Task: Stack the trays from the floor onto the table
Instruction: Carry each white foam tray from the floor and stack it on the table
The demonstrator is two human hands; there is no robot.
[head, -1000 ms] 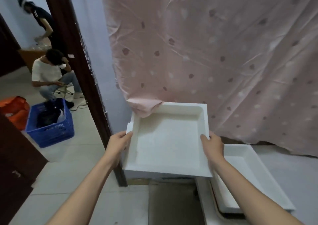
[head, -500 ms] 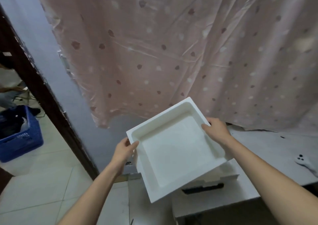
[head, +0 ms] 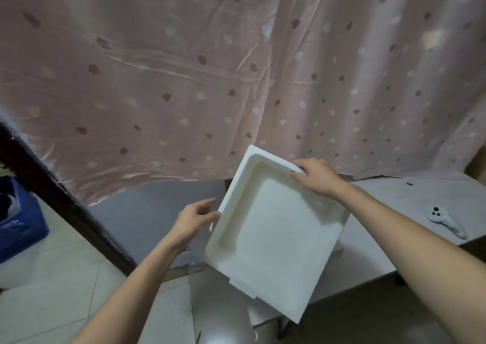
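Observation:
I hold a white square foam tray point(head: 273, 233) in the air, tilted and turned, over the near left corner of the grey table point(head: 381, 243). My right hand point(head: 314, 176) grips its far rim, fingers over the edge. At the tray's left rim is my left hand point(head: 196, 218), fingertips touching the edge and fingers loosely spread. Below the held tray, white tray edges point(head: 265, 314) show at the table's corner, mostly hidden by it.
A pink dotted curtain point(head: 236, 67) hangs behind the table. On the table's right lies a white controller point(head: 445, 221). A dark door frame point(head: 60, 199) and a blue crate point(head: 18, 222) stand at the left on the tiled floor point(head: 52, 291).
The view has swung right from the doorway to the table. The tray has turned clockwise and moved right over the table corner, and my left hand's grip has loosened.

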